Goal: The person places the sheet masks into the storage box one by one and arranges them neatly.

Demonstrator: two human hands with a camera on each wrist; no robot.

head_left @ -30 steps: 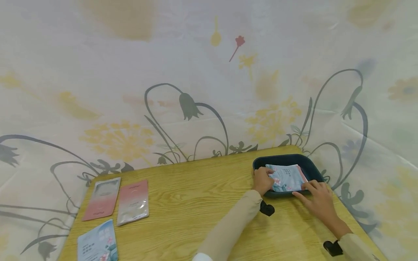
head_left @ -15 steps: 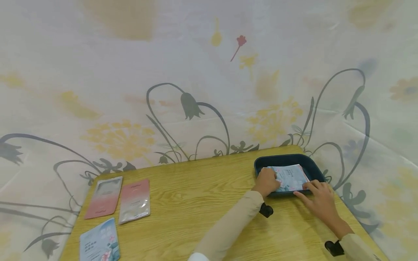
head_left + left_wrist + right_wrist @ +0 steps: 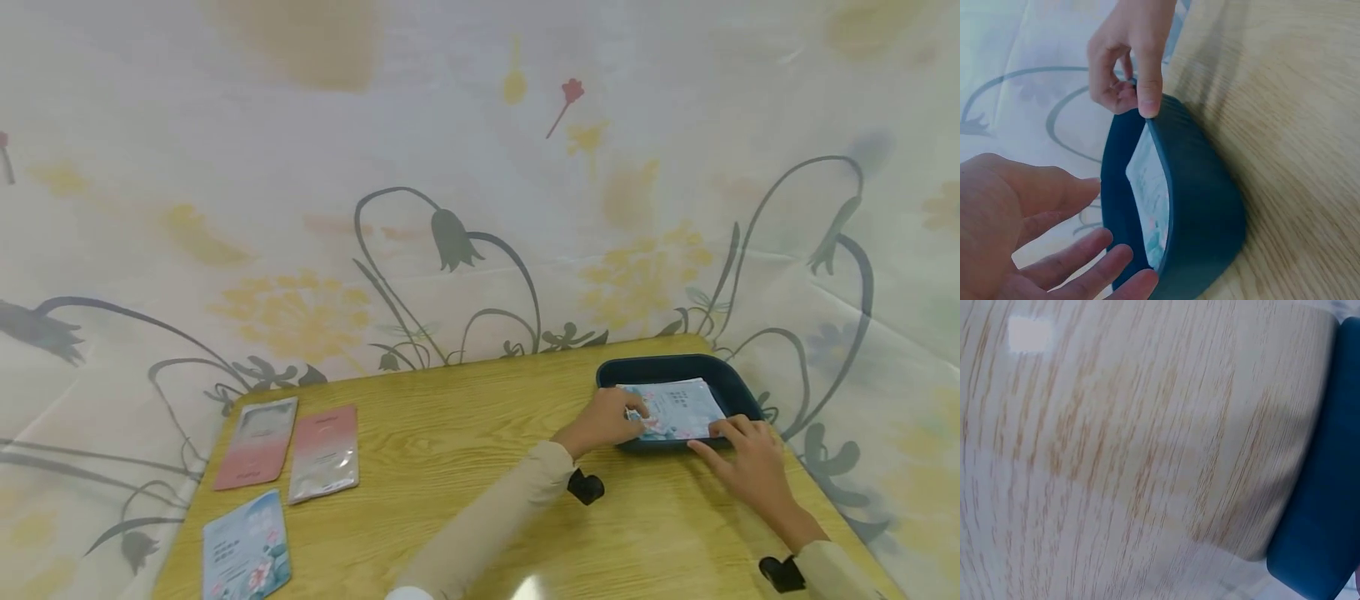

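A dark blue plastic tray point(image 3: 667, 365) stands at the table's far right. Inside it lies a flat light-blue face-mask packet point(image 3: 678, 408) printed with flowers, also visible over the rim in the left wrist view. My left hand point(image 3: 606, 417) is over the tray's left end; its fingers are spread apart and hold nothing in the left wrist view point(image 3: 1054, 231). With thumb outside and fingers inside, my right hand point(image 3: 753, 471) pinches the tray's near rim at the right. The right wrist view catches only the tray's outer wall point(image 3: 1322, 469), with almost none of that hand.
At the table's left lie two pink-and-silver packets point(image 3: 258, 442) point(image 3: 325, 454) side by side. Nearer me is another light-blue floral packet point(image 3: 246, 546). A flower-printed curtain point(image 3: 480, 167) hangs along the back and right edges of the wooden table point(image 3: 450, 467).
My left hand has let go of the packet's left edge and drawn back leftward. The packet lies flatter, and the pink edge once showing at its right is covered. My right hand stays at the rim.
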